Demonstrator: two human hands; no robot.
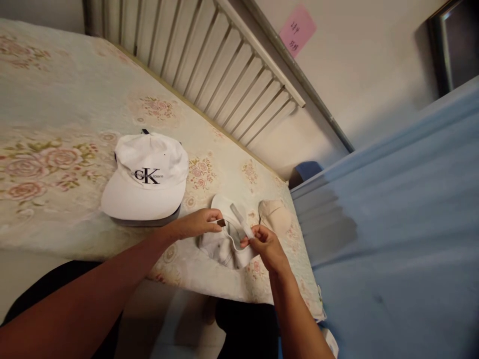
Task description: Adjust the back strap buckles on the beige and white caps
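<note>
A white baseball cap [224,252] lies on the floral-covered surface with its back opening toward me. My left hand [204,223] pinches one side of its back, where a small dark buckle piece [221,223] shows at the fingertips. The fingers of my right hand [264,244] are closed on the cap's strap [241,219], whose free end sticks up and to the left. Strap and buckle are apart. To the left sits a stack of caps, the top one a white cap [149,174] with dark letters on its front.
A beige cap [276,217] lies just beyond my right hand. Pale metal rails [209,65] line the far side of the floral cover [75,99]. A blue curtain [392,224] hangs at the right. A pink note [297,30] is on the wall.
</note>
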